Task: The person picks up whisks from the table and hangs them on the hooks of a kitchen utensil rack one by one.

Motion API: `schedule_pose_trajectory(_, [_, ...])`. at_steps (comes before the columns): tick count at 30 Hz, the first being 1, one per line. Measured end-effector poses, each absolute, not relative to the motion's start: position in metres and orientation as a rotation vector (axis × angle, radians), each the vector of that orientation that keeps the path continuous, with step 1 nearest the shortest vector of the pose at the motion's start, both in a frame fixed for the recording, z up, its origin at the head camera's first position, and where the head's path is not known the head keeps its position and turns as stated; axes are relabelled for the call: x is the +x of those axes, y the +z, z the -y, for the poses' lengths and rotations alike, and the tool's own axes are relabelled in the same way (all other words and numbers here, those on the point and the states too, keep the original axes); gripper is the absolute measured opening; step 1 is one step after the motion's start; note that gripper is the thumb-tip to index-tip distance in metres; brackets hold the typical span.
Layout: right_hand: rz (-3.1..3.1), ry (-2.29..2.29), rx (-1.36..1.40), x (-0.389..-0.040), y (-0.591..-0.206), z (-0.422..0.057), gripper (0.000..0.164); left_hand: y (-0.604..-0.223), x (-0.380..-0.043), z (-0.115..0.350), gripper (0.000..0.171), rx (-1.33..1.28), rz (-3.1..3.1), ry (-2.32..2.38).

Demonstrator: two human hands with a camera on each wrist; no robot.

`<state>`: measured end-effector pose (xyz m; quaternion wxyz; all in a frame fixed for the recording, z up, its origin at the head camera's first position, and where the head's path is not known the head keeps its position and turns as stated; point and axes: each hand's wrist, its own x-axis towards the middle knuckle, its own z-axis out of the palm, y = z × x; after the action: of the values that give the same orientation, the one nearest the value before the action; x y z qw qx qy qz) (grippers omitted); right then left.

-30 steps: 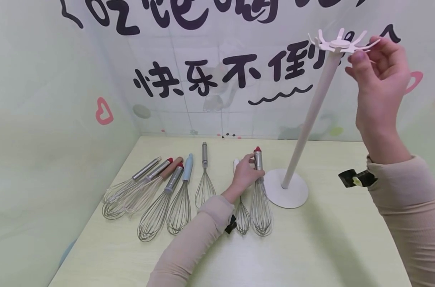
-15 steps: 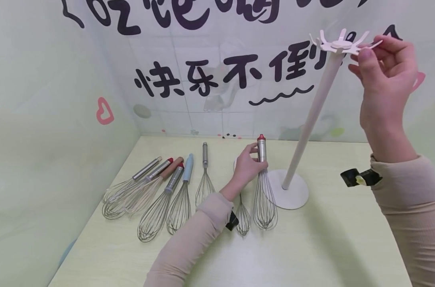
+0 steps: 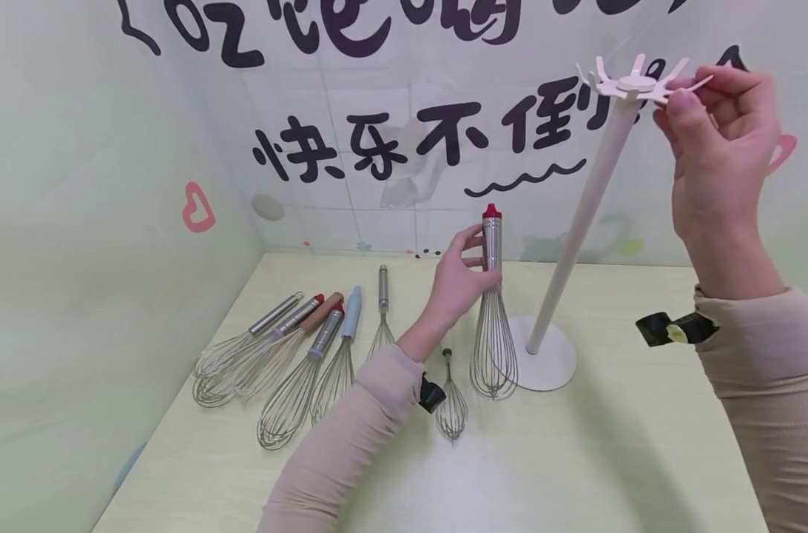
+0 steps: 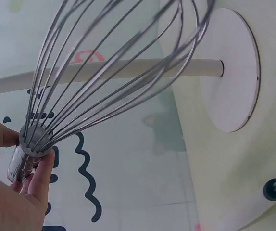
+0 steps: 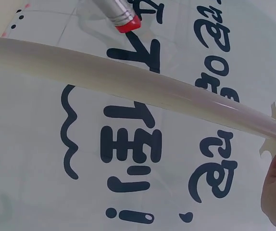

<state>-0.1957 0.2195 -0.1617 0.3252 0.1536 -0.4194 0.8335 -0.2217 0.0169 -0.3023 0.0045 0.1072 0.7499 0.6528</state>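
Note:
My left hand (image 3: 462, 277) grips a wire whisk (image 3: 493, 340) by its metal handle, which ends in a red tip (image 5: 128, 24). The whisk hangs upright, wires down, left of the stand's pole and overlapping the edge of the round base (image 3: 550, 363) in the head view. With thumb and fingers my right hand (image 3: 726, 155) pinches a prong of the white hook ring (image 3: 637, 85) on top of the stand. The stand's long pole (image 3: 584, 215) looks tilted in the head view. Below my left hand lies a small whisk (image 3: 452, 411), its white handle (image 4: 246, 209) partly hidden.
Left on the table (image 3: 497, 474) lie several more whisks, among them one with a blue handle (image 3: 353, 311), one with a brown handle (image 3: 322, 311) and a slim metal one (image 3: 383, 289). A printed backdrop (image 3: 377, 222) rises behind the table.
My left hand has lifted the red-tipped whisk up off the table, slightly to the right. My right hand keeps its pinch on the hook ring, shifting only slightly right.

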Motion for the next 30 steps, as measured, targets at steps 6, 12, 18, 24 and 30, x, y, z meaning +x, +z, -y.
schedule_pose_trajectory(6, [1.112,2.197,0.430,-0.195,-0.162,-0.223,0.028,-0.280,-0.221,-0.011,0.073,0.479,-2.344,2.083])
schedule_pose_trajectory(12, [1.152,2.175,0.451,-0.195,-0.160,-0.228,0.027,-0.257,-0.220,-0.010,0.075,0.607,-2.348,2.114])
schedule_pose_trajectory(18, [1.154,2.179,0.442,-0.196,-0.160,-0.227,0.026,-0.240,-0.217,-0.009,0.073,0.707,-2.402,2.135])
schedule_pose_trajectory(24, [1.107,2.176,0.432,-0.196,-0.161,-0.225,0.025,-0.227,-0.214,-0.010,0.071,0.806,-2.406,2.197])
schedule_pose_trajectory(30, [1.048,2.216,0.424,-0.198,-0.162,-0.221,0.029,-0.217,-0.212,-0.009,0.070,0.852,-2.401,2.232])
